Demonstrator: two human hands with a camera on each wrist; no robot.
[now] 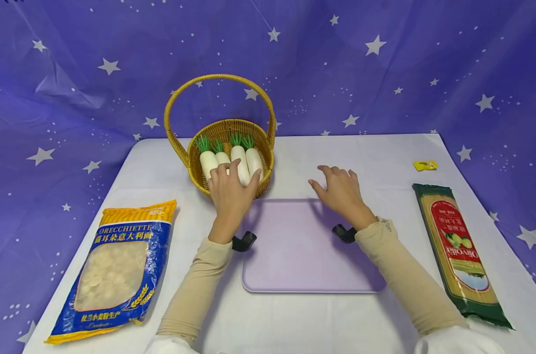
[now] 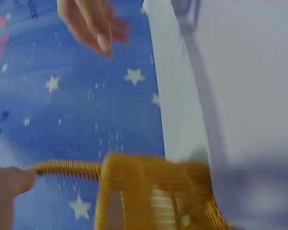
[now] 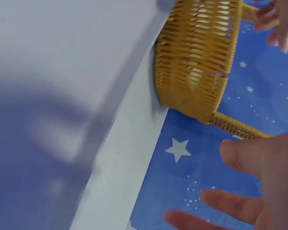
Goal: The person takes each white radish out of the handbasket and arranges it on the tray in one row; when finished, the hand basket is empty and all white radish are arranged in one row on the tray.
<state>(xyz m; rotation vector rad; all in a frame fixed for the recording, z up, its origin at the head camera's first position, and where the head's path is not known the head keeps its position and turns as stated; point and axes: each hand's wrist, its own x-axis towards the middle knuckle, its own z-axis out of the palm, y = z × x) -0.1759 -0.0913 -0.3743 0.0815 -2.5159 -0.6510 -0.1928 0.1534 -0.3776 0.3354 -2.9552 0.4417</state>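
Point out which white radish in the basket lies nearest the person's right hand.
The rightmost radish in the head view, along the right side of the basket. The other three lie farther left, so farther from the right hand.

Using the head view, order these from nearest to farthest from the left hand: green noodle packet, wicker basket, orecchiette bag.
From the left hand:
1. Wicker basket, close by, left of centre
2. Orecchiette bag, on the left side
3. Green noodle packet, far right

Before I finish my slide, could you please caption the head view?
Left hand at a wicker basket of white radishes, right hand near a lilac tray, pasta packs on either side.
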